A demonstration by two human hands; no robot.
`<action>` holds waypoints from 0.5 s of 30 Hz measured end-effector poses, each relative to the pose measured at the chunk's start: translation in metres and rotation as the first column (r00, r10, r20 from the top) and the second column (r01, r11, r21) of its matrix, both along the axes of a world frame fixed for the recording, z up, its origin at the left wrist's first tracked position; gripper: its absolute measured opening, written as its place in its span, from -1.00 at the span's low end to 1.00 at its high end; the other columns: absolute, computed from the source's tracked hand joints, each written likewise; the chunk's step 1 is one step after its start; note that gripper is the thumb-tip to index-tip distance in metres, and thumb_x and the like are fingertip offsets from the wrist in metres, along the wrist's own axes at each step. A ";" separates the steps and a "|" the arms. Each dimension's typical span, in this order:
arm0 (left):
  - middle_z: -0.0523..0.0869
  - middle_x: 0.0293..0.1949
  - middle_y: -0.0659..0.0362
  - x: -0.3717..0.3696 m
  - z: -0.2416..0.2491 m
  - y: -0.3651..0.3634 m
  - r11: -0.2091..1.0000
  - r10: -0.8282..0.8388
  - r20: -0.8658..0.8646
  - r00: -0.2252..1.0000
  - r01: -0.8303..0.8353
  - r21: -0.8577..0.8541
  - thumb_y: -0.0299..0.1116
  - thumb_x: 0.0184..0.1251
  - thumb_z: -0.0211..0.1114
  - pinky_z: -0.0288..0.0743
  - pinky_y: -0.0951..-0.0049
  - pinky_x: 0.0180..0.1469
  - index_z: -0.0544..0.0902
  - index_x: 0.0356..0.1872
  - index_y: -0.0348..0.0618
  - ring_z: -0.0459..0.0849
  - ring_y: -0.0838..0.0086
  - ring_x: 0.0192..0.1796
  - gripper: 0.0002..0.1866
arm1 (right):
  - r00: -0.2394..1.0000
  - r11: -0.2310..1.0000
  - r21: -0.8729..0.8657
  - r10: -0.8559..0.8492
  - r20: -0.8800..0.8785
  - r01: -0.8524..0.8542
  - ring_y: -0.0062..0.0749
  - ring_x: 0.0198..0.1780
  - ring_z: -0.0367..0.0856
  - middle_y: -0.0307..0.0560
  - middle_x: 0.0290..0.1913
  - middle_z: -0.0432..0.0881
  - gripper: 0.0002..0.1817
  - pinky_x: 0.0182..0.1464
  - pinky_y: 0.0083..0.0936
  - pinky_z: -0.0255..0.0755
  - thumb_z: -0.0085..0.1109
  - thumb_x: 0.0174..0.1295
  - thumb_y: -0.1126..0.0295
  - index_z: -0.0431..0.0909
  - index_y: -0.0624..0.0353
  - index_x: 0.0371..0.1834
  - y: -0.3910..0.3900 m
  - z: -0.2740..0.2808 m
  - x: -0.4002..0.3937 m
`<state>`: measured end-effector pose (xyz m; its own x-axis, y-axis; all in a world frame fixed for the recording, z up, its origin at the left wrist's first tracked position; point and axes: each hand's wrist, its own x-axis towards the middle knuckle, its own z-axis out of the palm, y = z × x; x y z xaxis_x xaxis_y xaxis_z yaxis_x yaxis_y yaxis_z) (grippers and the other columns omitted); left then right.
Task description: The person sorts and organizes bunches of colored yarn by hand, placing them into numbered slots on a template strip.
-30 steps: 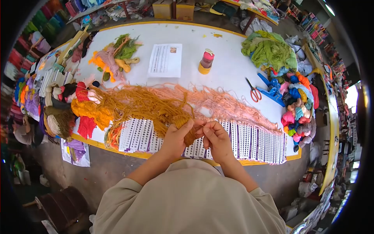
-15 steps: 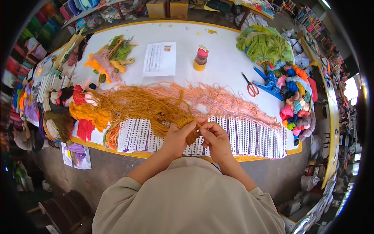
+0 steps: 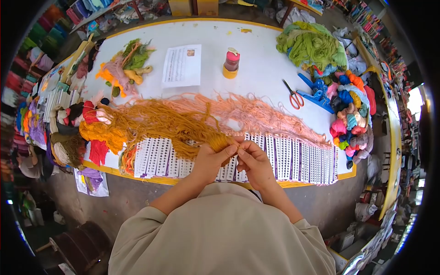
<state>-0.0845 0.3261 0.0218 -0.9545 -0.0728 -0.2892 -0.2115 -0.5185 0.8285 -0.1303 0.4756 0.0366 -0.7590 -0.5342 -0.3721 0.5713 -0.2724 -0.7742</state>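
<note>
A long hank of golden-brown yarn (image 3: 169, 120) stretches over the table, its right end bunched at my hands. My left hand (image 3: 211, 161) is closed around that end, thumb on top. Meeting it thumb to thumb, my right hand (image 3: 255, 164) pinches at the tip of the same yarn; the fine strands between the fingertips are too small to make out. Under both hands runs a row of white cards with punched holes (image 3: 293, 159). Loose pink yarn (image 3: 275, 120) lies just beyond them.
Red-handled scissors (image 3: 295, 98) and a blue plastic tool (image 3: 316, 94) lie at the right, near piled colourful yarn balls (image 3: 350, 117) and green yarn (image 3: 311, 43). A printed sheet (image 3: 182, 66) and a pink-and-yellow thread cone (image 3: 231, 63) stand farther back. Orange yarn (image 3: 103, 134) hangs at the left.
My right fingertips have come up closer against my left thumb at the yarn's end. The view has shifted slightly; the yarn stays in hand.
</note>
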 end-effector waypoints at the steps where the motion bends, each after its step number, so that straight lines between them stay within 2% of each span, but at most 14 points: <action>1: 0.72 -0.20 0.12 -0.003 0.002 0.002 1.000 0.014 0.024 1.000 -0.013 -0.014 -0.28 0.39 0.24 0.56 0.51 -0.05 0.64 -0.01 -0.35 0.66 0.49 -0.16 -0.67 | 0.998 0.998 0.050 0.033 -0.061 -0.030 -0.71 -0.41 0.40 -0.32 -0.27 0.47 -0.96 -0.38 -0.69 0.41 0.11 0.35 0.44 0.50 0.12 -0.20 0.002 0.000 -0.002; 3: 0.72 -0.23 0.12 -0.009 0.010 0.004 0.996 0.083 0.049 0.995 -0.084 0.024 -0.26 0.41 0.21 0.53 0.53 -0.15 0.64 -0.02 -0.37 0.62 0.51 -0.26 -0.66 | 0.919 0.989 0.148 0.068 -0.389 -0.011 -0.59 -0.20 0.44 -0.23 -0.14 0.43 -0.98 -0.12 -0.59 0.45 0.03 0.37 0.48 0.46 0.12 -0.20 0.013 -0.008 -0.011; 4: 0.72 -0.24 0.12 -0.012 0.013 0.002 0.987 0.140 0.054 0.989 -0.143 0.073 -0.27 0.43 0.17 0.52 0.53 -0.19 0.64 -0.01 -0.38 0.60 0.52 -0.31 -0.66 | 0.647 0.929 0.327 0.144 -0.749 0.171 -0.46 -0.02 0.40 -0.17 -0.07 0.36 -0.96 0.15 -0.46 0.35 -0.03 0.37 0.51 0.41 0.12 -0.20 0.026 -0.024 -0.026; 5: 0.71 -0.24 0.09 -0.014 0.011 -0.009 0.974 0.156 0.083 0.984 -0.167 0.151 -0.30 0.43 0.14 0.52 0.48 -0.19 0.64 -0.07 -0.39 0.57 0.49 -0.35 -0.69 | 0.681 0.921 0.330 0.106 -0.725 0.208 -0.38 0.18 0.33 -0.11 0.04 0.38 -0.95 0.29 -0.35 0.22 -0.04 0.36 0.51 0.38 0.08 -0.24 0.044 -0.042 -0.039; 6: 0.69 -0.27 0.10 -0.016 -0.003 -0.026 0.940 0.207 0.097 0.973 -0.226 0.257 -0.33 0.42 0.13 0.54 0.51 -0.22 0.62 -0.15 -0.37 0.58 0.50 -0.34 -0.74 | 0.863 0.939 0.180 -0.178 -0.472 0.292 -0.35 0.22 0.38 -0.07 0.09 0.45 -0.97 0.30 -0.26 0.27 -0.04 0.39 0.45 0.40 0.06 -0.22 0.053 -0.039 -0.048; 7: 0.68 -0.30 0.11 -0.016 -0.026 -0.049 0.890 0.258 0.118 0.959 -0.283 0.358 -0.35 0.41 0.13 0.56 0.53 -0.24 0.61 -0.22 -0.35 0.59 0.50 -0.33 -0.77 | 0.920 0.925 -0.066 -0.378 -0.102 0.373 -0.38 0.13 0.51 -0.11 0.02 0.58 -0.97 0.31 -0.18 0.32 -0.02 0.41 0.41 0.43 0.04 -0.20 0.075 -0.041 -0.063; 8: 0.64 -0.35 0.14 -0.012 -0.053 -0.081 0.836 0.302 0.186 0.935 -0.353 0.419 -0.37 0.37 0.15 0.53 0.57 -0.32 0.58 -0.30 -0.31 0.58 0.52 -0.36 -0.82 | 0.889 0.864 -0.210 -0.444 0.111 0.458 -0.38 -0.08 0.63 -0.14 -0.20 0.65 -0.85 0.21 -0.20 0.45 0.08 0.37 0.33 0.45 0.07 -0.37 0.110 -0.056 -0.077; 9: 0.60 -0.40 0.16 -0.006 -0.073 -0.117 0.775 0.339 0.255 0.906 -0.422 0.471 -0.40 0.34 0.17 0.51 0.62 -0.40 0.54 -0.38 -0.27 0.57 0.53 -0.40 -0.85 | 0.819 0.816 -0.142 -0.522 0.238 0.561 -0.51 -0.29 0.60 -0.24 -0.41 0.59 -0.84 0.02 -0.36 0.55 0.07 0.37 0.37 0.43 0.09 -0.40 0.148 -0.082 -0.093; 10: 0.51 -0.48 0.22 -0.004 -0.077 -0.148 0.596 0.395 0.445 0.803 -0.593 0.541 -0.49 0.27 0.15 0.40 0.69 -0.53 0.52 -0.40 -0.24 0.50 0.58 -0.49 -0.93 | 0.842 0.808 -0.270 -0.443 0.309 0.524 -0.59 -0.42 0.48 -0.27 -0.51 0.46 -0.81 -0.21 -0.58 0.56 0.05 0.36 0.44 0.40 0.11 -0.45 0.200 -0.123 -0.110; 11: 0.49 -0.49 0.23 0.010 -0.095 -0.185 0.591 0.480 0.449 0.754 -0.656 0.470 -0.57 0.21 0.09 0.37 0.69 -0.54 0.51 -0.33 -0.26 0.44 0.60 -0.54 -0.95 | 0.704 0.714 -0.158 -0.581 0.409 0.682 -0.61 -0.47 0.41 -0.28 -0.53 0.39 -0.85 -0.39 -0.73 0.48 0.03 0.33 0.53 0.40 0.14 -0.43 0.236 -0.131 -0.118; 12: 0.46 -0.51 0.24 0.028 -0.120 -0.225 0.594 0.540 0.423 0.728 -0.685 0.422 -0.62 0.16 0.03 0.32 0.68 -0.57 0.50 -0.28 -0.27 0.40 0.62 -0.56 -0.86 | 0.753 0.762 -0.156 -0.544 0.371 0.628 -0.60 -0.47 0.41 -0.26 -0.50 0.39 -0.88 -0.45 -0.77 0.45 -0.01 0.32 0.58 0.39 0.16 -0.38 0.313 -0.183 -0.130; 13: 0.46 -0.51 0.24 0.041 -0.121 -0.255 0.545 0.620 0.472 0.626 -0.777 0.315 -0.61 0.17 0.03 0.30 0.67 -0.58 0.51 -0.31 -0.24 0.39 0.63 -0.57 -0.88 | 0.652 0.702 -0.024 -0.648 0.394 0.712 -0.60 -0.47 0.40 -0.27 -0.49 0.38 -0.92 -0.46 -0.71 0.45 -0.04 0.31 0.58 0.39 0.16 -0.33 0.360 -0.179 -0.135; 14: 0.46 -0.52 0.25 0.055 -0.122 -0.284 0.483 0.693 0.506 0.513 -0.852 0.202 -0.60 0.17 0.03 0.29 0.66 -0.58 0.52 -0.34 -0.20 0.38 0.64 -0.57 -0.88 | 0.689 0.716 0.043 -0.685 0.236 0.697 -0.61 -0.47 0.41 -0.30 -0.52 0.35 -0.89 -0.43 -0.69 0.46 -0.07 0.29 0.60 0.42 0.15 -0.35 0.421 -0.189 -0.139; 15: 0.45 -0.54 0.28 0.081 -0.139 -0.327 0.437 0.750 0.483 0.451 -0.887 0.151 -0.56 0.21 0.04 0.27 0.66 -0.60 0.53 -0.36 -0.16 0.35 0.65 -0.60 -0.90 | 0.622 0.584 0.299 -0.782 -0.043 0.755 -0.60 -0.47 0.40 -0.29 -0.55 0.32 -0.86 -0.45 -0.67 0.40 -0.07 0.27 0.59 0.43 0.13 -0.41 0.472 -0.190 -0.146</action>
